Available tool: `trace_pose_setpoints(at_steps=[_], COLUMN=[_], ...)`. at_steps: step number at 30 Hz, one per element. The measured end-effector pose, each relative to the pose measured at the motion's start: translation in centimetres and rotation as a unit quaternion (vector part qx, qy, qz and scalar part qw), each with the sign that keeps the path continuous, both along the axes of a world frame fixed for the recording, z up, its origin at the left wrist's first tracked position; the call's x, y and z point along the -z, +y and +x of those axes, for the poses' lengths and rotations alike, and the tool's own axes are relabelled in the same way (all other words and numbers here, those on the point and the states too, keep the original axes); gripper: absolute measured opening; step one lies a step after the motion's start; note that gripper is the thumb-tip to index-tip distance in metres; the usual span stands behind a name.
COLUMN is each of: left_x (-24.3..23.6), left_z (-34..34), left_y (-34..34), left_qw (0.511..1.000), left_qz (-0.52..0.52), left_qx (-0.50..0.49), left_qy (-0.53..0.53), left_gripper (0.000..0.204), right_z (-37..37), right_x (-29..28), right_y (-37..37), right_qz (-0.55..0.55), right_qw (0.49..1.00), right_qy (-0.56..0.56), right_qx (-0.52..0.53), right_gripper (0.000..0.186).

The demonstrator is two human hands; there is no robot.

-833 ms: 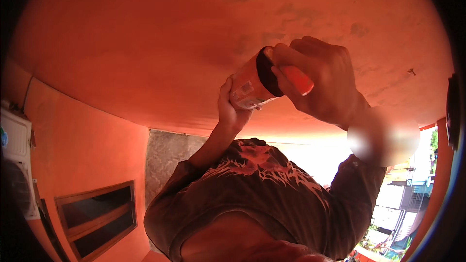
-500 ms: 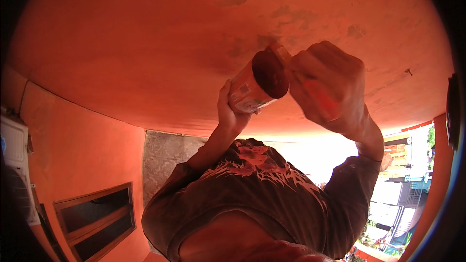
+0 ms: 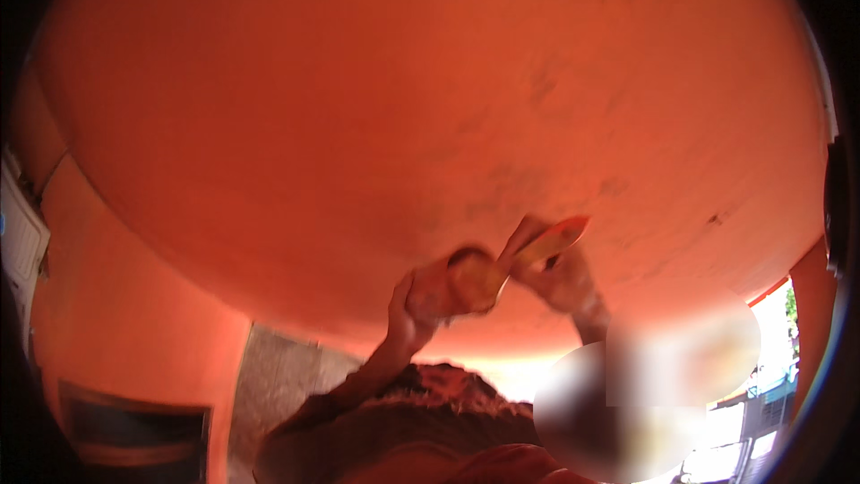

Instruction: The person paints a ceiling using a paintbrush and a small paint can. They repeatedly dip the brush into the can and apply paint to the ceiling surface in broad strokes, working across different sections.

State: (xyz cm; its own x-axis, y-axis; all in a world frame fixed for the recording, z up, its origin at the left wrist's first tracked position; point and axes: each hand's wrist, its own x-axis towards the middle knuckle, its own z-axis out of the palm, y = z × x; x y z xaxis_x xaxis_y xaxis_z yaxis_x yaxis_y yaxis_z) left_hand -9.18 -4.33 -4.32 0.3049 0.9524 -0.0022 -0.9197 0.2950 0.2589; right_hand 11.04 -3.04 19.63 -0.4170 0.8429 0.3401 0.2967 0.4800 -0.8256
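Left hand gripped a tilted can; right hand clasped a red-ended tool near its mouth, orange wall beyond.

I see warm orange light, white glare lower right, left hand and right hand blurred, edges curving into black

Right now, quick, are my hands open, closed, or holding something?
Left hand: closed around a cylindrical container.
Right hand: closed on a red-and-yellow tool.
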Motion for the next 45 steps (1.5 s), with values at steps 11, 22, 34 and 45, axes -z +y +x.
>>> trace_pose_setpoints(at_steps=[11,22,34,45], left_x=[-3.1,-5.8,-6.0,-6.7], left_z=[0.1,0.2,0.1,-0.5], left_y=[1.1,0.2,0.3,0.5], left_qw=[0.995,0.993,0.991,0.990], left_qz=[0.049,0.060,0.076,0.077], left_qx=[0.054,-0.011,-0.008,0.039], left_qy=[-0.071,-0.101,-0.113,-0.111], left_gripper=[0.062,0.067,0.067,0.069], right_z=[2.2,0.0,-10.8,-5.4], right_x=[-7.5,-23.6,-30.8,-31.1], right_y=[0.5,4.0,6.3,6.2], right_qz=[0.060,0.406,0.515,0.538], right_qw=[0.939,0.830,0.806,0.798], right_qy=[0.338,0.382,0.289,0.265], right_qx=[0.027,-0.028,-0.050,0.063], right_gripper=[0.009,0.010,0.014,0.015])
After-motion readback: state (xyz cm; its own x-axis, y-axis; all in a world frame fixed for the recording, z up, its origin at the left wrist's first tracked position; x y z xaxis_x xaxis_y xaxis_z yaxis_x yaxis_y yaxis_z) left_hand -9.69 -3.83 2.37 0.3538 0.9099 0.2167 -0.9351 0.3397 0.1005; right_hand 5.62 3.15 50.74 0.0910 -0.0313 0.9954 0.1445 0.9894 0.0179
